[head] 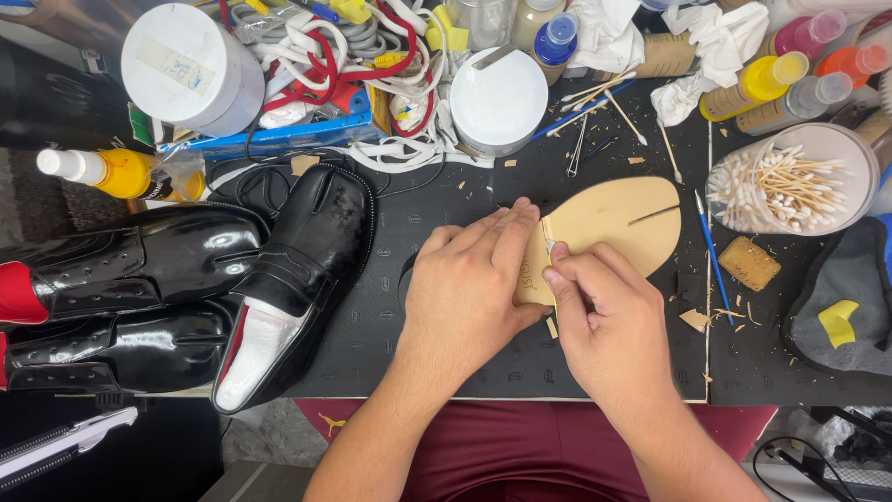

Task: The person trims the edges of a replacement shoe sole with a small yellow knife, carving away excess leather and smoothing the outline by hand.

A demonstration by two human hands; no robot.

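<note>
The tan, sole-shaped leather insole (618, 223) lay flat on the black cutting mat (409, 307) that covered the tabletop, its rounded toe pointing away to the right and its heel end under the person's hands. The left hand (469, 288) was pressed palm-down, its fingers (506, 232) spread flat over the heel end, pinning the piece and gripping nothing. The right hand (604, 321) had its fingers pinched around a small tool at the insole's edge; whether it was a blade could not be told, as it was almost wholly hidden.

Judging by the pale leather shavings (697, 319) scattered about, this looked like edge trimming. Doing it well would have called for steady downward pressure from the left hand, its fingertips kept behind the cutting line, and short, shallow strokes directed away from that hand.

A glossy black leather loafer (297, 279) lay just to the left on the mat, and a clear tub of cotton swabs (790, 177) stood beyond the toe.
</note>
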